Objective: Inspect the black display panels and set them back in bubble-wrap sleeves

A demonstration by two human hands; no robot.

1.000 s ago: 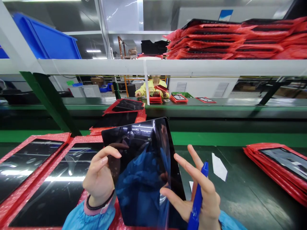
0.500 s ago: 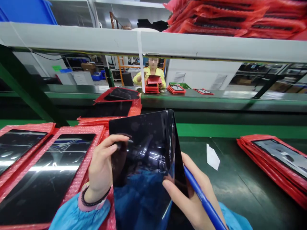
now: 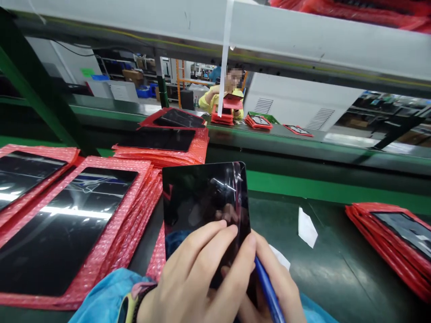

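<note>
A glossy black screen panel [image 3: 198, 197] stands tilted before me, with a film-like ripple along its right side. My left hand [image 3: 198, 269] lies across its face with the fingers spread, the tips touching near the right edge, close to my right fingers; its thumb is hidden. My right hand [image 3: 274, 278] grips the panel's lower right edge, partly covered by my left hand. A blue pen-like stick [image 3: 267, 287] is also tucked in the right hand. To the left, another black panel [image 3: 67, 233] rests on a stack of red bubble-wrap bags [image 3: 134, 224].
More panels on red bags [image 3: 161, 139] sit farther back. A white paper scrap [image 3: 307, 228] lies right of the panel, and red-wrapped parts [image 3: 397, 233] are stacked at far right. A green post [image 3: 43, 89] and overhead shelf [image 3: 286, 40] frame the bench. A person in yellow [image 3: 210, 96] works opposite.
My left hand has moved from the panel's left edge across its face to the right side. The panel has tipped back and sits lower. The view has shifted.
</note>
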